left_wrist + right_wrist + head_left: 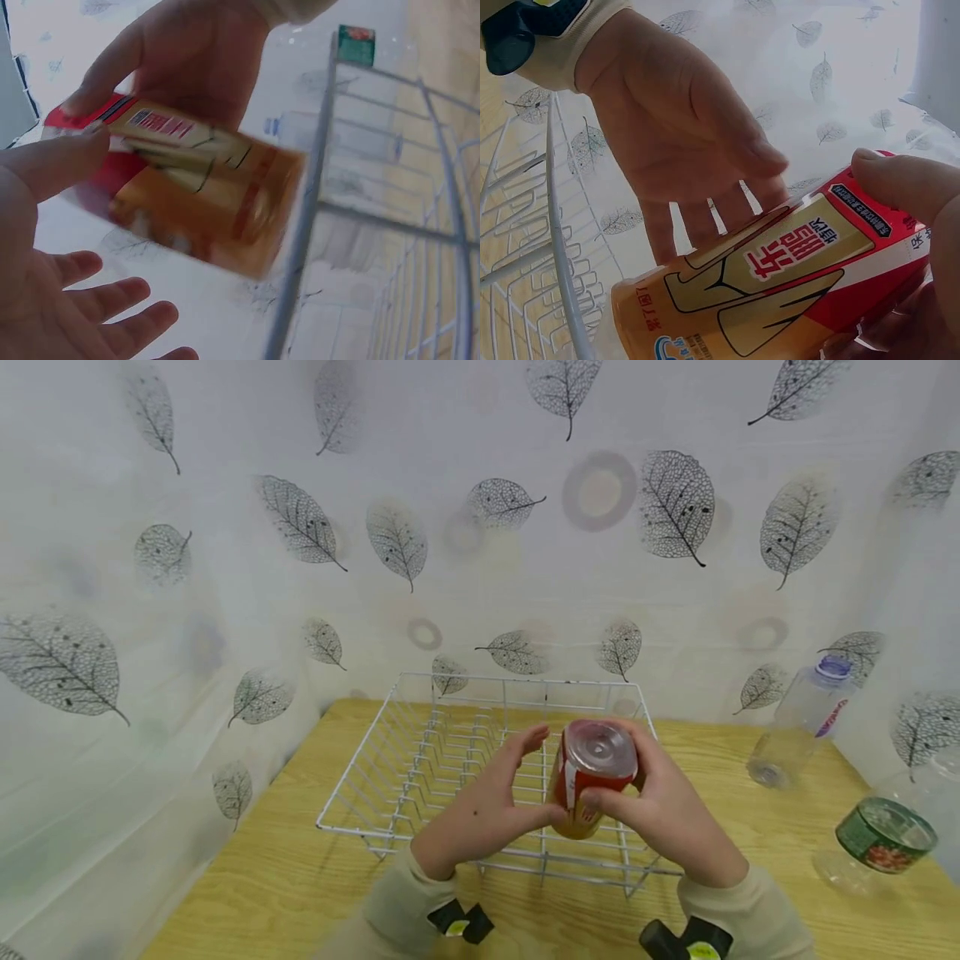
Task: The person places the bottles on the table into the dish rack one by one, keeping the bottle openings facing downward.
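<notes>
A red and gold drink can (pixel 576 785) is held up over the white wire dish rack (pixel 352 829), its silver end facing the head camera. My right hand (pixel 671 806) grips the can, thumb on the near side and fingers round the far side. My left hand (pixel 480 814) is at the can's other side with its fingers spread. In the left wrist view the left thumb (pixel 56 161) lies against the can's red end, while the other left fingers (pixel 124 311) stand apart from it. Printed lettering shows on the can (pixel 780 262) in the right wrist view.
On the wooden table (pixel 262 877) at the right stand a clear plastic bottle (pixel 797 718) with a purple-blue top and a clear container with a green label (pixel 870 835). A pale curtain (pixel 465 593) with leaf prints hangs behind the table and at its sides.
</notes>
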### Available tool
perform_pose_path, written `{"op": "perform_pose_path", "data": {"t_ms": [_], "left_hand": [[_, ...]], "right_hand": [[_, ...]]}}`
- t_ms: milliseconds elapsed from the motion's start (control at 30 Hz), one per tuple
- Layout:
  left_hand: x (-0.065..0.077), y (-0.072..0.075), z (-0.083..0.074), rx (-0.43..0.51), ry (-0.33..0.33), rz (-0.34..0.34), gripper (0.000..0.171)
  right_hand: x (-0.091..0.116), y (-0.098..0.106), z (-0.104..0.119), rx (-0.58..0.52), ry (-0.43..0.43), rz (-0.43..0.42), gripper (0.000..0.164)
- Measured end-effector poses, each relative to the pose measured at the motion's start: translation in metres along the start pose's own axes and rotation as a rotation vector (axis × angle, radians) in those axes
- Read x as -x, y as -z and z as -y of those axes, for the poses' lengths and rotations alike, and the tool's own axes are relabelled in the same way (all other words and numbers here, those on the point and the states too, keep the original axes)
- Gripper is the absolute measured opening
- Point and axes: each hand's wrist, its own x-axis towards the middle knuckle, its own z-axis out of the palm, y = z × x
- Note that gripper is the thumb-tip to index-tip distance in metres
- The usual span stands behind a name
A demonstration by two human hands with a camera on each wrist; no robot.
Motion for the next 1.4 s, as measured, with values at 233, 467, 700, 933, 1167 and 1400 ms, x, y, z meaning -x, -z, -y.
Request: {"op": "perform_pose_path", "data": {"t_ms": [233,467,700,933,1167,1400], "left_hand": [[0.014,0.027,0.008,-0.112,0.115,-0.015,0.086],[0.032,0.052,0.032,-0.213,0.148,-0.040,0.083],[0.059,0.084,0.059,-0.331,0.195,-0.060,0.082],[0.084,0.121,0.086,-0.353,0.271,-0.127,0.082],[0.101,0.140,0.109,-0.178,0.377,-0.157,0.076],[0.109,0.142,0.121,0.201,0.386,-0.165,0.066]], "right_hand": [[0.000,0.003,-0.002,-0.008,-0.025,0.001,0.069],[0.002,0.008,-0.001,0.031,-0.068,-0.013,0.069],[0.000,0.011,-0.006,0.028,-0.074,-0.018,0.068],[-0.001,0.015,-0.008,0.029,-0.078,-0.036,0.068],[-0.001,0.022,-0.007,0.013,-0.083,-0.044,0.067],[-0.004,0.028,-0.002,0.013,-0.075,-0.050,0.064]]}}
